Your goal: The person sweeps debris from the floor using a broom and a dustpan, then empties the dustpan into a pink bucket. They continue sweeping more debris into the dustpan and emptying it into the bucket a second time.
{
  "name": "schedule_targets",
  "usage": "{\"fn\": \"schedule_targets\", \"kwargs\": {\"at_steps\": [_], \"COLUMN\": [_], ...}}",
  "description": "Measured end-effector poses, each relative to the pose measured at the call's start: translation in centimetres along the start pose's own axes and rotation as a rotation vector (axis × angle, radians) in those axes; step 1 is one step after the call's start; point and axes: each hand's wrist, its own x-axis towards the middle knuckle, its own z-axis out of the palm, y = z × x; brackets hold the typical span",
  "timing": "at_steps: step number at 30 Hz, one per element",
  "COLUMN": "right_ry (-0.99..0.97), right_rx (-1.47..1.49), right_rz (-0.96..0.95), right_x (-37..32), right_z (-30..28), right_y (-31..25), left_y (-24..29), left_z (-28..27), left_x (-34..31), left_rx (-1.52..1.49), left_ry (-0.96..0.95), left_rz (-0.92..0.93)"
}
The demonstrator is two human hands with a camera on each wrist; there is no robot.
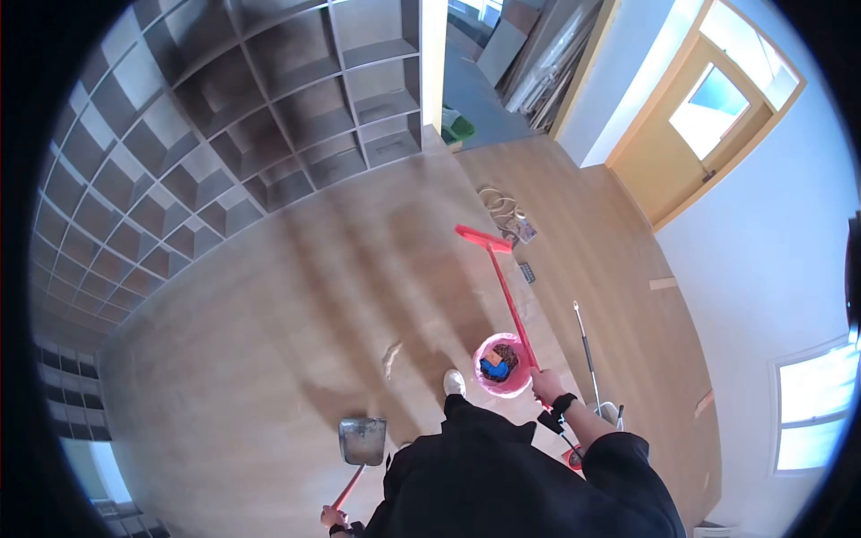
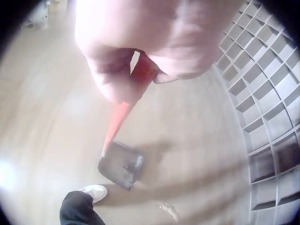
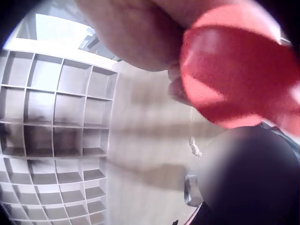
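My right hand grips the red handle of a broom. Its red head points forward, away from my body. In the right wrist view, a wide red part of the handle fills the space beside the fingers. Low at the left, my left hand holds the red handle of a dustpan. The left wrist view shows those fingers curled round the handle, with the grey pan below, near the floor. A small pale heap of sweepings lies ahead of the pan.
A pink-lined bin holding brown and blue rubbish stands by my right foot. Cube shelving lines the left and far walls. Coiled cable, a long pole and a door are on the right.
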Motion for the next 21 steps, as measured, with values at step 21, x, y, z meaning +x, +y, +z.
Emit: {"fn": "schedule_targets", "kwargs": {"at_steps": [21], "right_ry": [-0.167], "right_rx": [0.196], "right_rz": [0.406], "right_x": [3.7], "right_z": [10.5], "right_y": [1.4], "left_y": [16.9], "left_z": [5.7], "left_x": [1.2], "left_rx": [0.027], "left_ry": [-0.204], "left_rz": [0.123]}}
